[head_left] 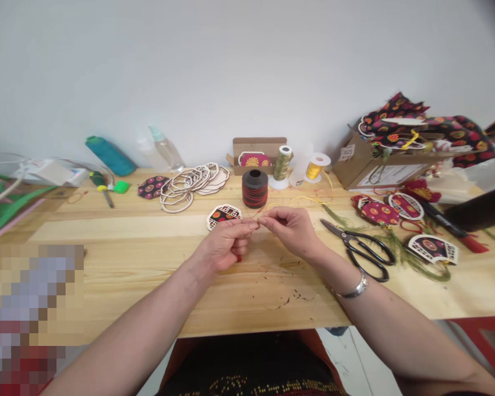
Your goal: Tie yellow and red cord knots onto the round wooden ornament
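My left hand (pixel 226 242) and my right hand (pixel 291 228) meet over the middle of the wooden table (pixel 148 264), fingertips pinched together on a thin yellow thread (pixel 301 199). That thread runs back toward the yellow spool (pixel 314 168). A bit of red shows under my left palm; I cannot make out what it is. A fabric-backed wooden cutout (pixel 223 215) lies just beyond my left hand. The dark spool wound with red thread (pixel 254 188) stands behind the hands. A silver bracelet (pixel 355 289) sits on my right wrist.
Black scissors (pixel 361 250) lie right of my right hand among green threads and finished ornaments (pixel 433 248). A pile of wooden frames (pixel 192 184) sits back left. An open cardboard box of patterned fabric (pixel 379 159) stands back right. Bottles and a teal spool (pixel 109 155) line the wall.
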Available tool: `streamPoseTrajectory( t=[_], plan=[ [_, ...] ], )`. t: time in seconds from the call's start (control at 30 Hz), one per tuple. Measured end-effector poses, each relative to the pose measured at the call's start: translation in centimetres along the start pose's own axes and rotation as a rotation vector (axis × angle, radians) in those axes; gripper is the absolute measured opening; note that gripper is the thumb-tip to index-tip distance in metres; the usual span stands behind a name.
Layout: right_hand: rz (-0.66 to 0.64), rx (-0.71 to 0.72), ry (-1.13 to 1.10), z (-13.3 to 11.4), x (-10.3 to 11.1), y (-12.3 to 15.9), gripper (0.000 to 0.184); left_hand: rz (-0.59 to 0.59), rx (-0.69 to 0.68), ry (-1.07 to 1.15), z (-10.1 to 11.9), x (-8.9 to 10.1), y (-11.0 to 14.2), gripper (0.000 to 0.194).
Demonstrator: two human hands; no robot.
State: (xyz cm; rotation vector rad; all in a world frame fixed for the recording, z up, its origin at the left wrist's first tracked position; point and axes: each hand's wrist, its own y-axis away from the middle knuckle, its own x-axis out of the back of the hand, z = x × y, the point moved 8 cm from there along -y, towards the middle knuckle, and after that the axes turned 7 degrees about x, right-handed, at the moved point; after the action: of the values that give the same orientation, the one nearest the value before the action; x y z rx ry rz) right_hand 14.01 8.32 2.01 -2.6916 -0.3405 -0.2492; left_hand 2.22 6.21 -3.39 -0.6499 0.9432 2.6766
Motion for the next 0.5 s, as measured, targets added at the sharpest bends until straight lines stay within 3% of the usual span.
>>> streamPoseTrajectory(
  t=[0.3, 0.5],
  plan=[
    [-0.077, -0.100, 0.000, 0.7, -0.9, 0.3, 0.018, 0.277, -0.187, -0.082, 1.5, 1.4, 0.8, 0.024],
    [-0.031, -0.043, 0.188, 0.2, -0.8, 0.6, 0.014, 0.352, -0.418, -0.183, 2.7, 1.9, 1.3, 0.016]
  ],
)
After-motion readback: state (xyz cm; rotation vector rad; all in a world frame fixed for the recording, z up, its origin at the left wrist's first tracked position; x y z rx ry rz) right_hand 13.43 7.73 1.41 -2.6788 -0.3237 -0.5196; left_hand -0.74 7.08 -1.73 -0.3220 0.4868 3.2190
